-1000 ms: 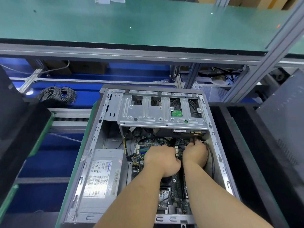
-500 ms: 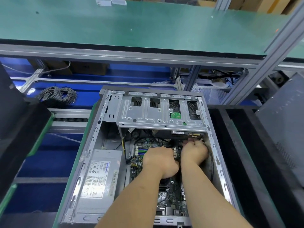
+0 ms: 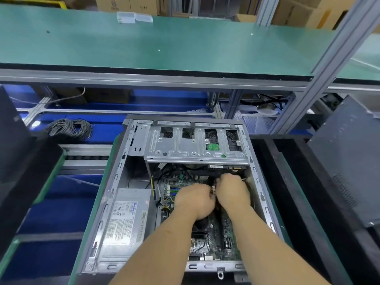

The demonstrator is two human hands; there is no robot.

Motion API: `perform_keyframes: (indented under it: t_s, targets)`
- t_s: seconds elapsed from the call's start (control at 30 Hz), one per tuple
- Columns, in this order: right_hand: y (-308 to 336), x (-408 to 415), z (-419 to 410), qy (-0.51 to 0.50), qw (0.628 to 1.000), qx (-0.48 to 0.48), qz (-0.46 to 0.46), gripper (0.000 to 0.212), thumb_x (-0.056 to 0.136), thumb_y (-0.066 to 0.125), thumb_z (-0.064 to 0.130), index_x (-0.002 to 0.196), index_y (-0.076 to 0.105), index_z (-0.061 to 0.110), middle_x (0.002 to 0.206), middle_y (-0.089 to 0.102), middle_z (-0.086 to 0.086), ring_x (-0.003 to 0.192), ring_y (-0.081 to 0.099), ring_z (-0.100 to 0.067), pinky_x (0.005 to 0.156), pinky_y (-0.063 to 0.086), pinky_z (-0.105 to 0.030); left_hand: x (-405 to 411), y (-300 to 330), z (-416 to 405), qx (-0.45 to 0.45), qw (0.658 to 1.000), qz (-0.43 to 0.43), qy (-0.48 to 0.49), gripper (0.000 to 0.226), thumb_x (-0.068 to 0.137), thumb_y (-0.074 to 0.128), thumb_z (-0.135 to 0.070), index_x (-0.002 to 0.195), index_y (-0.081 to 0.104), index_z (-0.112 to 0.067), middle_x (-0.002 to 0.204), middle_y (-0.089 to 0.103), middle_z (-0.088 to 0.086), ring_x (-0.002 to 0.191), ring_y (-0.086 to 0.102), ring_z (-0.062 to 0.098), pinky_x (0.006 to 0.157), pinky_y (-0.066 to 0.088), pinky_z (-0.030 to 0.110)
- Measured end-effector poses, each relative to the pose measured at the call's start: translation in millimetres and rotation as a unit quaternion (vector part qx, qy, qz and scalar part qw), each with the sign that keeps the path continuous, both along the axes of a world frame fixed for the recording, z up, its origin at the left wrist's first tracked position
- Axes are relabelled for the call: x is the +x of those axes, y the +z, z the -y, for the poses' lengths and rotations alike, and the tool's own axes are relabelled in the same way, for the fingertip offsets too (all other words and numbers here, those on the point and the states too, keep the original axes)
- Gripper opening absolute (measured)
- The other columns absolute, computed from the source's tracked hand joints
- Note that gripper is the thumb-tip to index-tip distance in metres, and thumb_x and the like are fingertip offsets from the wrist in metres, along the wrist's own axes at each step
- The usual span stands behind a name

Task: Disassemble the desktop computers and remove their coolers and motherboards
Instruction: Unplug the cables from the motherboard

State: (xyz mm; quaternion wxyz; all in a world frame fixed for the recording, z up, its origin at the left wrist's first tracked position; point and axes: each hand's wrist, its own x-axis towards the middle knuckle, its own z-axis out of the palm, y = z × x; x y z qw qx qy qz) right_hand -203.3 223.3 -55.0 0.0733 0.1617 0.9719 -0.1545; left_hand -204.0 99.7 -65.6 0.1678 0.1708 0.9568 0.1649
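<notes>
An open desktop case (image 3: pixel 115 194) lies on its side in front of me. Its motherboard (image 3: pixel 213 241) shows along the right half. Both my hands reach in just below the drive cage (image 3: pixel 195 147). My left hand (image 3: pixel 194 200) curls knuckles-up over the board's upper part, its fingers closed at a beige cable connector (image 3: pixel 213 190) that shows between the two hands. My right hand (image 3: pixel 233 192) sits close beside it, fingers curled round a bundle of cables with a white wire (image 3: pixel 244 179) sticking out on the right. The fingertips and the cooler are hidden under the hands and forearms.
A grey power supply (image 3: pixel 125 223) fills the case's left side. Black foam trays stand at left (image 3: pixel 20 161) and right (image 3: pixel 287 182), with a grey panel (image 3: pixel 349 161) further right. A coil of grey cable (image 3: pixel 70 128) lies behind; a green shelf (image 3: pixel 164 42) spans above.
My right hand has drawn back a little from the drive's connectors and closed up against my left hand. The left hand stayed about where it was.
</notes>
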Motion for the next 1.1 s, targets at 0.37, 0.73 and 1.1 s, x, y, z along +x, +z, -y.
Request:
perform_keyframes:
  t_s: [0.37, 0.73, 1.1]
  targets:
    - [-14.2, -18.8, 10.8, 0.217, 0.973, -0.009, 0.074, 0.046, 0.100, 0.053, 0.040, 0.143, 0.051, 0.022, 0.137, 0.057, -0.012, 0.118, 0.057, -0.033, 0.092, 0.052, -0.042, -13.8, 30.8, 52.8, -0.152, 0.988, -0.006, 0.018, 0.025, 0.092, 0.045, -0.015, 0.112, 0.060, -0.012, 0.120, 0.060, 0.011, 0.111, 0.056, 0.031, 0.086, 0.047, 0.041]
    - [-13.1, -16.2, 7.1, 0.206, 0.969, -0.133, 0.043, 0.014, 0.101, 0.053, 0.019, 0.107, 0.065, 0.021, 0.115, 0.058, -0.006, 0.110, 0.053, -0.026, 0.093, 0.047, -0.036, -13.5, 12.2, 40.3, 0.049, 0.950, 0.005, 0.308, 0.076, 0.092, 0.063, -0.020, 0.147, 0.012, -0.003, 0.153, 0.004, 0.026, 0.117, 0.051, 0.041, 0.096, 0.047, 0.043]
    - [23.0, 11.8, 3.9, 0.153, 0.971, -0.177, -0.044, 0.047, 0.099, 0.044, 0.047, 0.082, 0.066, 0.009, 0.079, 0.066, -0.008, 0.074, 0.061, -0.023, 0.072, 0.051, -0.038, -22.8, 36.5, 32.8, -0.115, 0.978, -0.053, 0.164, 0.035, 0.086, 0.066, -0.035, 0.114, 0.057, -0.016, 0.120, 0.060, 0.008, 0.119, 0.047, 0.030, 0.095, 0.037, 0.040]
